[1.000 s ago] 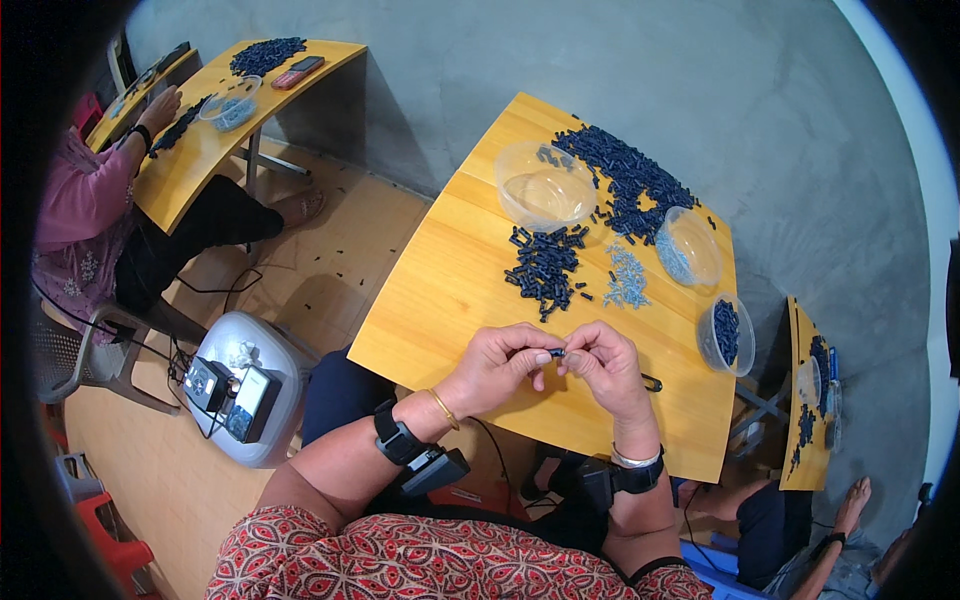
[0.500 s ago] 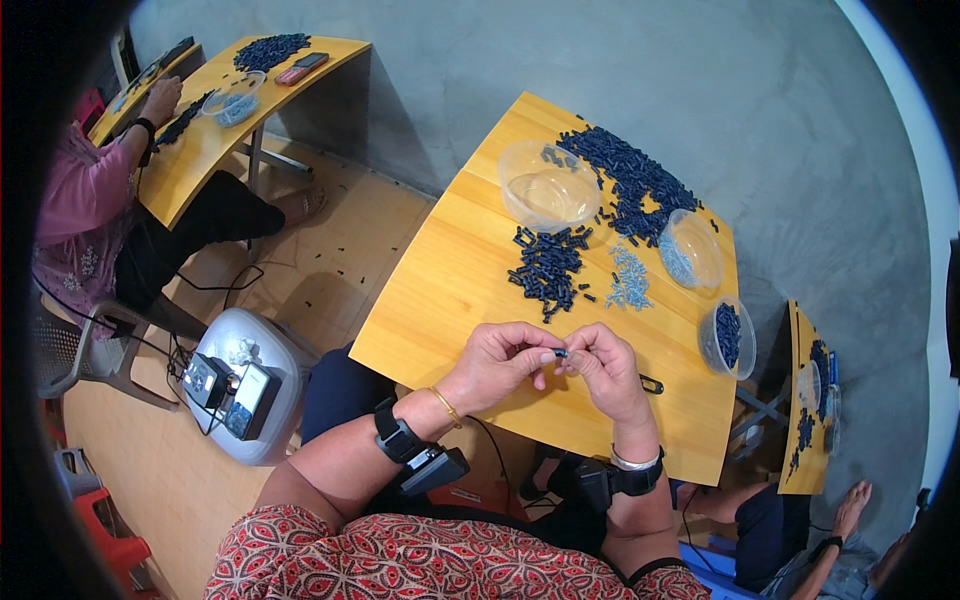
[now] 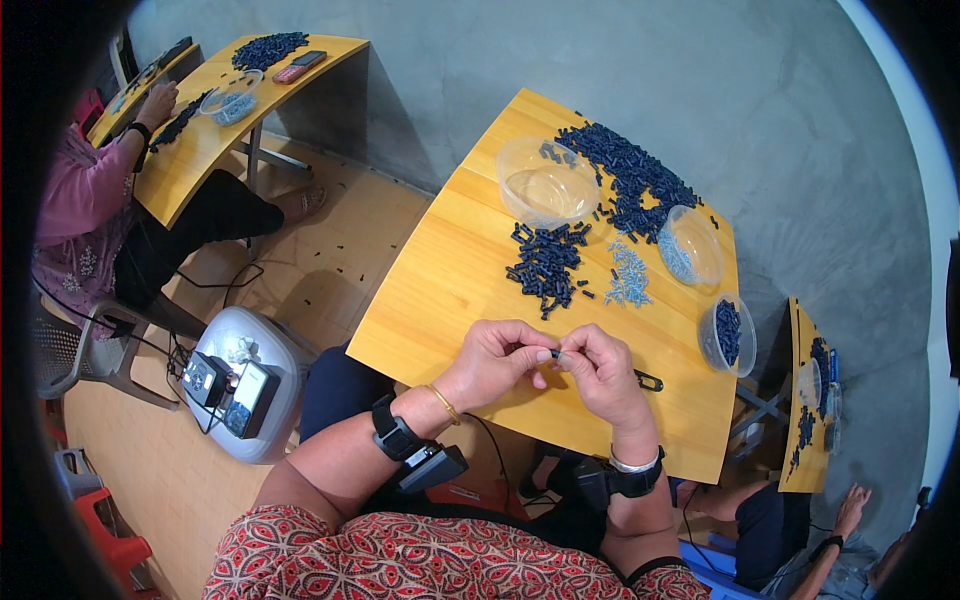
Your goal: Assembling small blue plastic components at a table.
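My left hand (image 3: 497,362) and my right hand (image 3: 600,372) meet above the near part of the yellow wooden table (image 3: 430,290). Between their pinched fingertips is a small dark cylindrical piece (image 3: 556,354), mostly covered by the fingers. Just beyond my hands lies a pile of short dark blue-black cylindrical pieces (image 3: 545,268). Beside it are scattered small light-blue pieces (image 3: 628,275). A black flat tool with a looped end (image 3: 649,381) lies on the table, partly behind my right hand.
A bigger heap of dark pieces (image 3: 640,175) covers the far edge. Around it stand a large transparent bowl (image 3: 512,205), a tub of light-blue pieces (image 3: 712,250) and a tub of dark pieces (image 3: 742,362). A white stool with devices (image 3: 270,340) is left; other people sit at neighbouring tables.
My fingertips have shifted slightly around the small piece, with my right hand a touch further left. Both hands keep their pinch; the piles look the same.
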{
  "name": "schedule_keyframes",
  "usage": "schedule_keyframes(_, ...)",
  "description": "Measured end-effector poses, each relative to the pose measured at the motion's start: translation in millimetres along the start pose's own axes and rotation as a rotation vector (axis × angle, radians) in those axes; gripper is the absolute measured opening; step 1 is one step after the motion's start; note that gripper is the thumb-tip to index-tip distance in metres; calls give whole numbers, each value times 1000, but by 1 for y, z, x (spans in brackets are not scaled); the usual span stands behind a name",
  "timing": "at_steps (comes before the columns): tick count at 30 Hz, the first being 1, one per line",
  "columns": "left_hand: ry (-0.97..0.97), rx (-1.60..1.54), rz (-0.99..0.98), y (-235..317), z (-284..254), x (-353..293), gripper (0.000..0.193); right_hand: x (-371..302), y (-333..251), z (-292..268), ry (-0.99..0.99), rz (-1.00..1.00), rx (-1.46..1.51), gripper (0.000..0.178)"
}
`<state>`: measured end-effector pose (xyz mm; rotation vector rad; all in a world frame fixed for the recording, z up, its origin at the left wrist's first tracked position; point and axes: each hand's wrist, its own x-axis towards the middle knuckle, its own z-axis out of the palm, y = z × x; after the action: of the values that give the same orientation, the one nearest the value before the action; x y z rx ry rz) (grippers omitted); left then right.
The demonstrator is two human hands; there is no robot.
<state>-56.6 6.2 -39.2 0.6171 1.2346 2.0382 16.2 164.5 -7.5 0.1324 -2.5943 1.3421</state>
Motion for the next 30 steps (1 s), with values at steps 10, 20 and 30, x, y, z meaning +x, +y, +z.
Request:
schedule_keyframes(10, -69, -96, -53, 1, -1, -2, 11, -2, 4, -1, -70, 120, 506, 9)
schedule_keyframes(20, -30, -116, -62, -1, 2, 1, 10, 0, 1, 8, 74, 215, 536, 8)
schedule_keyframes(30, 98, -390, -154, -7, -2, 5, 9, -2, -13, 6, 245, 67, 156, 8)
